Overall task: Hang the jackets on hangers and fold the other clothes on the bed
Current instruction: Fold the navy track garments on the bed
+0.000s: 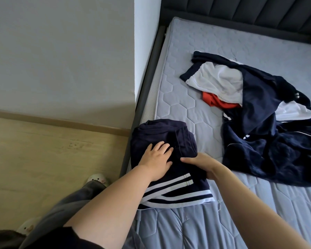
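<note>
A folded navy garment with white stripes (171,187) lies at the near left corner of the bed (187,105). My left hand (157,158) rests flat on top of it with fingers spread. My right hand (200,163) grips the garment's right edge, thumb on top and fingers tucked under the fold. Farther right on the mattress lies a loose heap of clothes (258,114): navy pieces with white trim, a white piece and an orange piece (217,101) partly buried.
A white wall (61,51) and wooden floor (43,159) lie left of the bed. A dark padded headboard (241,13) runs along the far side. My slippered feet (97,178) stand beside the bed frame. Bare mattress shows at the far and near right.
</note>
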`<state>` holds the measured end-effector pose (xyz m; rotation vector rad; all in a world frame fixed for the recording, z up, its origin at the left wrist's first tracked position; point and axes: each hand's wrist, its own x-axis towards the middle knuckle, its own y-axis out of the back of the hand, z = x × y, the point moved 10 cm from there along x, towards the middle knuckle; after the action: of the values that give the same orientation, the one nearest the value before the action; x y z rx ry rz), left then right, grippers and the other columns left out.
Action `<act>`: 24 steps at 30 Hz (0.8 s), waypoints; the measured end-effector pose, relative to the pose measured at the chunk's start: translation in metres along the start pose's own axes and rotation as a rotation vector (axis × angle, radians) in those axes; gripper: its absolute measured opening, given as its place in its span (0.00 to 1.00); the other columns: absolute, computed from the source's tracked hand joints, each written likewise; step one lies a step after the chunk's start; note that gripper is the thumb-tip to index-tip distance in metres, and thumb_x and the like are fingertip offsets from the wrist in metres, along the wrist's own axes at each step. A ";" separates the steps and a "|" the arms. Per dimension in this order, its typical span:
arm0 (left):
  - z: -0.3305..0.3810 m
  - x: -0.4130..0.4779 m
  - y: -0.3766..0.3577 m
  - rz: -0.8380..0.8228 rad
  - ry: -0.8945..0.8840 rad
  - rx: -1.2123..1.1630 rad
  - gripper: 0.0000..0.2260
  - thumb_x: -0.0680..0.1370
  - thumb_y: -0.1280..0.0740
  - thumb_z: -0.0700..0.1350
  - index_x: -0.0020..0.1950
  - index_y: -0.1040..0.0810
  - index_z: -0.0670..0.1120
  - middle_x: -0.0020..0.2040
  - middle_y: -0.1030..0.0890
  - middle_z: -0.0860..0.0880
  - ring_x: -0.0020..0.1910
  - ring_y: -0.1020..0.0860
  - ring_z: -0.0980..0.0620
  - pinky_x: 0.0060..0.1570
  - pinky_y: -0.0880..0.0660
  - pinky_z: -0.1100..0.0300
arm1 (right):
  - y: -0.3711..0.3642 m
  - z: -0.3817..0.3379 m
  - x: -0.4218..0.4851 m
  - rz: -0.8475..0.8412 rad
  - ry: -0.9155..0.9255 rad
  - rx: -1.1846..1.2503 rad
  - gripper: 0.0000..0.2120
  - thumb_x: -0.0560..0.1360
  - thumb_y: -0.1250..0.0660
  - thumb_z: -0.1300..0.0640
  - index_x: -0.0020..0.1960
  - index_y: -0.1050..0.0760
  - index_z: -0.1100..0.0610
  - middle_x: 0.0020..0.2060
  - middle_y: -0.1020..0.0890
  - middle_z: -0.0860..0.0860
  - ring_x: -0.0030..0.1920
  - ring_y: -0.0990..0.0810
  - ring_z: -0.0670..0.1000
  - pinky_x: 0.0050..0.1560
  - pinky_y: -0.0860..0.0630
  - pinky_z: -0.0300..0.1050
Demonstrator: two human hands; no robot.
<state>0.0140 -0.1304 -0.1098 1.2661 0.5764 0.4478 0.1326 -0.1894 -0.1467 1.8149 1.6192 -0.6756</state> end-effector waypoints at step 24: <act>-0.028 -0.052 0.181 0.341 -0.077 0.577 0.43 0.72 0.33 0.49 0.77 0.58 0.43 0.78 0.53 0.46 0.76 0.57 0.47 0.73 0.58 0.48 | -0.088 -0.191 -0.115 0.379 0.691 -0.955 0.09 0.67 0.33 0.59 0.36 0.34 0.53 0.29 0.27 0.48 0.33 0.26 0.52 0.26 0.35 0.41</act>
<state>-0.0439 -0.0966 0.0682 1.9425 0.4359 0.5318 0.0272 -0.1230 0.0583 1.5501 1.4878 0.8639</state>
